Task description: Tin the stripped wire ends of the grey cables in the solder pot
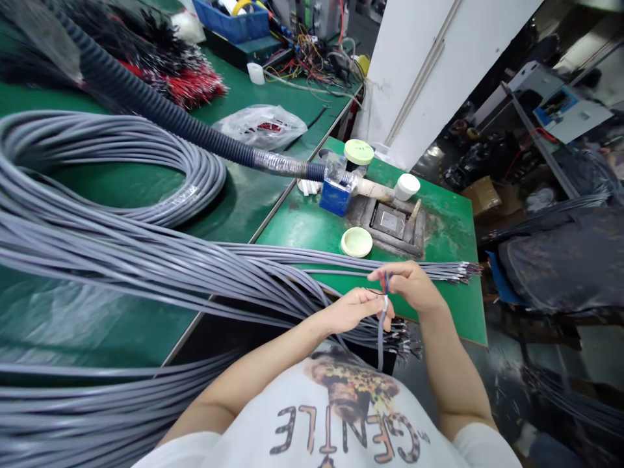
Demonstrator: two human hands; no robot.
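Close to my body, my left hand (358,309) is closed on the end of a grey cable (381,341), near a white band below its split wires. My right hand (413,285) pinches the thin red and blue wires (385,282) that fan out of that end. One dark wire points left over my left fingers. Behind my hands, a row of grey cables (312,255) lies across the green board, their stripped ends to the right. More cable ends (402,338) show below my hands.
A coil of grey cable (195,188) lies on the left table. Beyond my hands are an open pale lid (356,242), a square metal pot (390,221), a white-capped jar (407,186) and a blue box (335,195) on a black hose (195,133).
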